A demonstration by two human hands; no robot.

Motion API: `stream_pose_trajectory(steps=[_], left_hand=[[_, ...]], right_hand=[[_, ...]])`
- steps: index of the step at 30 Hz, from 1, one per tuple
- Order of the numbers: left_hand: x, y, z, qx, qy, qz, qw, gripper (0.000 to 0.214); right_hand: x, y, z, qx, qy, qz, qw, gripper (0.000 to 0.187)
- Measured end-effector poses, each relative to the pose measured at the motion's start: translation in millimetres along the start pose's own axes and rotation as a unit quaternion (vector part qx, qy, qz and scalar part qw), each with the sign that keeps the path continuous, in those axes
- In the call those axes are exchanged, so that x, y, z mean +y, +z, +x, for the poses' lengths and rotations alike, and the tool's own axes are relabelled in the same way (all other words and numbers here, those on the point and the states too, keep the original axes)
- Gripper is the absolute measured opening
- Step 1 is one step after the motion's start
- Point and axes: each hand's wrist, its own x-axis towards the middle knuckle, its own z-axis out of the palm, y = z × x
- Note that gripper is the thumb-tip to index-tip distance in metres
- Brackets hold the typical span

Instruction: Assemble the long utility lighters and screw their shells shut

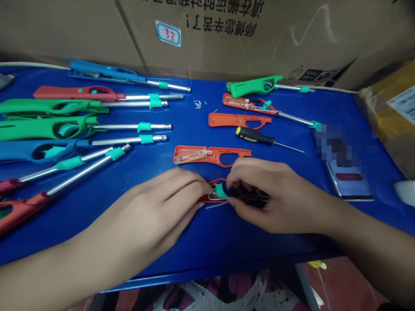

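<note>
My left hand [165, 203] and my right hand [269, 194] meet over an orange lighter half-shell [212, 196] with a teal trigger piece [220, 191], lying on the blue table [194, 242]. Both hands are closed in a pinch on it; my right fingers also cover a dark part at its right end. Just behind lies another open orange half-shell [210, 154] with inner parts showing. Farther back are an empty orange shell [238, 119] and a black-and-yellow screwdriver [259, 137].
Several finished long-nozzle lighters, red, green and blue [81, 127], lie in a row at the left. A green lighter [256, 85] and an open orange one [256, 105] lie at the back. Small screws [197, 104], a phone [348, 181] at right, cardboard boxes [227, 34] behind.
</note>
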Motion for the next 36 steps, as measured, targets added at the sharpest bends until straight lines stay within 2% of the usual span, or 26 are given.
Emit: stream_pose_trajectory(steps=[4,9,13,16,20,23,25,29,32,36], left_hand=[[1.7,-0.4,0.9,0.014,-0.028,-0.012,0.999,0.018],[3.3,-1.5,3.4,0.041,-0.048,-0.038,0.997,0.015],[1.5,-1.9,0.8,0.036,-0.041,-0.027,0.998,0.015],[1.4,-2.7,-3.4,0.025,0.009,0.02,0.999,0.025],[6.6,-3.3,-7.2,0.025,0.079,0.118,0.99,0.036],[12.2,-2.3,-8.1,0.03,0.103,0.174,0.979,0.04],[13.9,-1.5,-9.3,0.035,0.099,0.172,0.979,0.044],[10.3,-0.4,-16.0,0.016,0.067,0.085,0.994,0.05],[5.5,0.6,-20.3,0.01,0.037,0.07,0.997,0.055],[3.2,0.0,-16.6,0.002,0.02,0.038,0.999,0.043]], right_hand=[[3.0,-2.9,-0.4,-0.042,-0.07,-0.137,0.987,0.021],[3.0,-1.8,0.0,-0.018,-0.106,-0.209,0.972,0.03],[2.0,-0.3,-0.1,-0.011,-0.03,-0.117,0.993,0.021],[1.6,0.4,0.9,-0.007,0.035,-0.031,0.999,0.014],[1.0,1.2,3.4,0.002,0.078,0.008,0.997,0.014],[1.2,2.9,4.7,0.006,0.094,0.034,0.995,0.012],[1.6,4.3,5.3,0.01,0.102,0.044,0.994,0.012],[2.1,5.7,5.8,0.012,0.117,0.042,0.992,0.012],[1.7,4.1,5.5,0.006,0.113,0.045,0.993,0.011],[1.5,0.9,4.3,-0.006,0.118,0.064,0.991,0.008]])
